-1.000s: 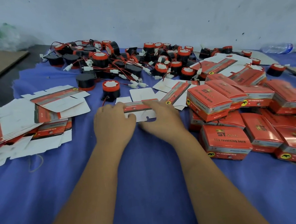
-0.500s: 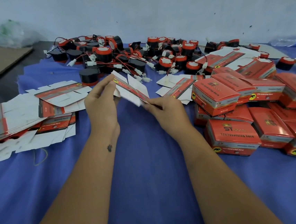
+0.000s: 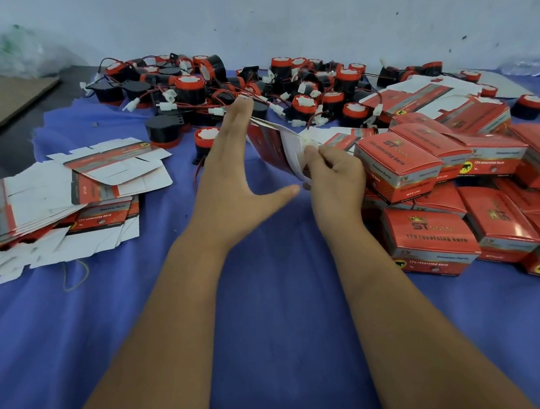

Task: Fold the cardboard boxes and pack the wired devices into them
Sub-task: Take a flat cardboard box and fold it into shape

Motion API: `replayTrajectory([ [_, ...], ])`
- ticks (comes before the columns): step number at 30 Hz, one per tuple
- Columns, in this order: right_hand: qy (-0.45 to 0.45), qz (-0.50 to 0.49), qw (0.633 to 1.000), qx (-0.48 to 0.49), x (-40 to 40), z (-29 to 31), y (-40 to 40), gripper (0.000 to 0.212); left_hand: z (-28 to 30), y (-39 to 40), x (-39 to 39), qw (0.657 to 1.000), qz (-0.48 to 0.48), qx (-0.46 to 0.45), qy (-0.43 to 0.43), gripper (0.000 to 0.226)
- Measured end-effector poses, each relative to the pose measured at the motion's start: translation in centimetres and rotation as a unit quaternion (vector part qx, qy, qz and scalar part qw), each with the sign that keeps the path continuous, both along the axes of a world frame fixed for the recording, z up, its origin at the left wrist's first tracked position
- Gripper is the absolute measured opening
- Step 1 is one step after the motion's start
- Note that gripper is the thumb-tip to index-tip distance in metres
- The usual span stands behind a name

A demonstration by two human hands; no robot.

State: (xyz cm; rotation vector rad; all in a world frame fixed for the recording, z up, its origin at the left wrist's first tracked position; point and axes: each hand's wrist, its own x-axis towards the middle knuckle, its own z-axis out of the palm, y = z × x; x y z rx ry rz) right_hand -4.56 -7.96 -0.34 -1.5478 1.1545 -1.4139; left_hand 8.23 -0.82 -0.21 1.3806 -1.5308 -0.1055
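The flat box [image 3: 276, 144] was lying lower and more level half a second ago; now it is lifted and stands up on its edge between the two hands, above the blue cloth [image 3: 271, 303] on the table. The left hand [image 3: 236, 174] has opened out: its fingers are straight and press flat on the red side, thumb spread wide. The right hand [image 3: 335, 178] pinches the white flap with curled fingers. Folded boxes [image 3: 430, 238] are piled on the right. Wired devices [image 3: 283, 87] lie behind.
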Motion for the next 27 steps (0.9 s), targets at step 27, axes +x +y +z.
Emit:
replayTrajectory([
  [27,-0.196,-0.029,0.979,0.048,0.7,1.1,0.8,0.017,0.7,0.2,-0.5,0.995,0.027,-0.048,0.078,0.058],
])
